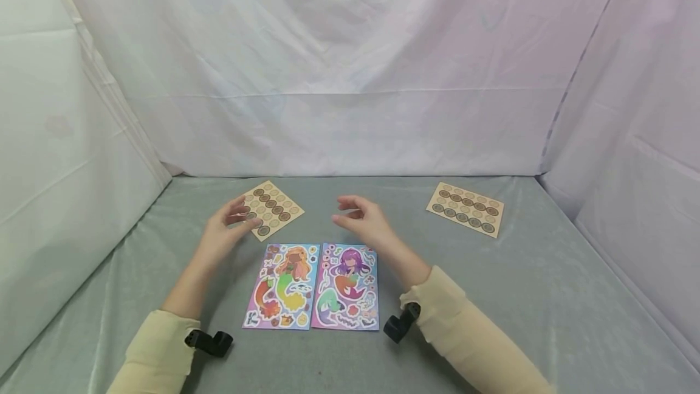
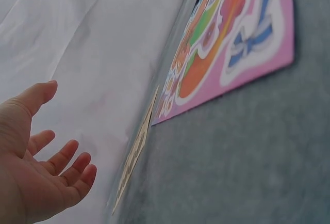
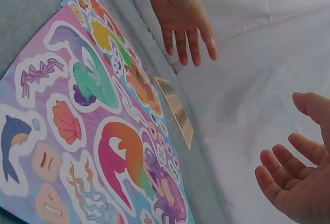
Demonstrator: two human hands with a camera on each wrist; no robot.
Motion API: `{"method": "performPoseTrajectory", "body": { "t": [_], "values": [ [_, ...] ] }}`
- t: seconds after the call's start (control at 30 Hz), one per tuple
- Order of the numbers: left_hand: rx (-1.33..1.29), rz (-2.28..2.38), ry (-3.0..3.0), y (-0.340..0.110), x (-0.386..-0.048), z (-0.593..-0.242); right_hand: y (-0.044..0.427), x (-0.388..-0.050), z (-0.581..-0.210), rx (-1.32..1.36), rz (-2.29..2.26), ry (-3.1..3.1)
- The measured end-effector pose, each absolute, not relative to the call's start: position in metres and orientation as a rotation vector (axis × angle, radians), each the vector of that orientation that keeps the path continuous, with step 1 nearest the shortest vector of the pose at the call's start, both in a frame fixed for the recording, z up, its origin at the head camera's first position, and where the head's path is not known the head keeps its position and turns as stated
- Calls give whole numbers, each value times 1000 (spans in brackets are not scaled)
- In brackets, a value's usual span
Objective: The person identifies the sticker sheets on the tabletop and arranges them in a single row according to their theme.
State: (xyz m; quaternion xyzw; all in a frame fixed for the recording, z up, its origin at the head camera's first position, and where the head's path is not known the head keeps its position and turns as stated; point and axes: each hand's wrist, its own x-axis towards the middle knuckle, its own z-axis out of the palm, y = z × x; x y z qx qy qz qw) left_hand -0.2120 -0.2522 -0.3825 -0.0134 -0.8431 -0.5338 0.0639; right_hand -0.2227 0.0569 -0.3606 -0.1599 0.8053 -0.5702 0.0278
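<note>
My left hand (image 1: 225,228) hovers by the left tan sheet of round stickers (image 1: 275,207), its fingertips overlapping that sheet's edge in the head view. Loosely bent fingers and a spread thumb, holding nothing, show on this hand (image 2: 44,167) in the left wrist view. Behind the mermaid sheets, my right hand (image 1: 367,222) is raised with relaxed, empty fingers. Two colourful mermaid sticker sheets lie side by side in front: one with a blonde mermaid (image 1: 284,287), the other with a purple-haired mermaid (image 1: 346,287). Both hands (image 3: 304,177) appear in the right wrist view.
A second tan sheet of round stickers (image 1: 465,209) lies at the back right. Grey cloth (image 1: 547,297) covers the table. White curtains (image 1: 350,132) enclose the back and both sides. Each forearm wears a small black wrist camera (image 1: 401,322).
</note>
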Motion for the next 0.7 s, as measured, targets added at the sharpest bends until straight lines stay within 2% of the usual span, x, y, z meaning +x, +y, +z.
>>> {"method": "performPoseTrajectory", "body": {
  "t": [0.7],
  "values": [
    [130,-1728,-2491,-268,-217,-394,35,-246,-380,-422,-1780,2485]
  ]
}}
